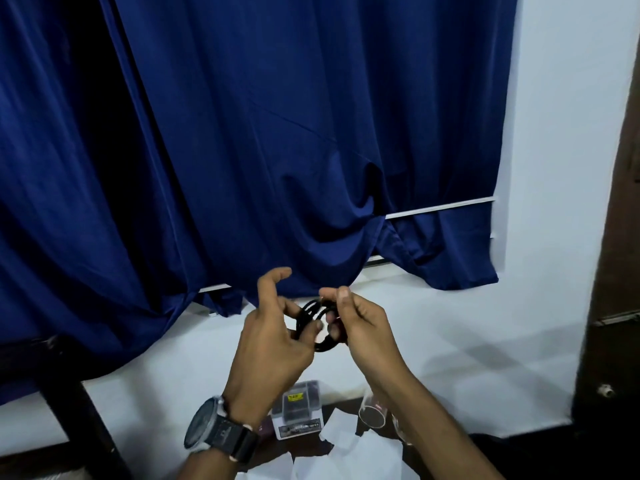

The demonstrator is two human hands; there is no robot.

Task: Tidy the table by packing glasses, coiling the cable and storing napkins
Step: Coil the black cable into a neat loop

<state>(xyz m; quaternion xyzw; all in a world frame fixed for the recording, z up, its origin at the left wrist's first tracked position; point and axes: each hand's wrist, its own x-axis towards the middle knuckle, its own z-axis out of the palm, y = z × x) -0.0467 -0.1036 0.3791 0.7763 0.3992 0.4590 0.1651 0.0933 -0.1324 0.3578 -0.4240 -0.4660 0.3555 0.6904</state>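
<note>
Two hands: both raised in front of a blue curtain [263, 133], with a black cable [313, 323] between them.
Cable: wound into several loops, held in the air well above the worktop [273, 452].
Left hand [273, 344]: its lower fingers curl round the left side of the coil, so this grip is closed on the cable; the forefinger and thumb are spread and lifted clear of it.
Right hand [360, 323]: thumb and forefinger pressed together at the top of the coil, pinching the cable; the other fingers fold in against the loops.
Wristwatch [221, 431]: dark, on the left wrist.
Worktop: dark, seen only at the bottom edge, under the forearms.
Glasses: one clear glass [372, 410] stands beside the right forearm; another is mostly hidden by that arm.
Napkins [346, 445]: white sheets lying loose on the worktop, near the glass.
Small box [299, 414]: clear-topped with a yellow label, standing left of the glass.
Wall [554, 168]: white, behind the curtain.
</note>
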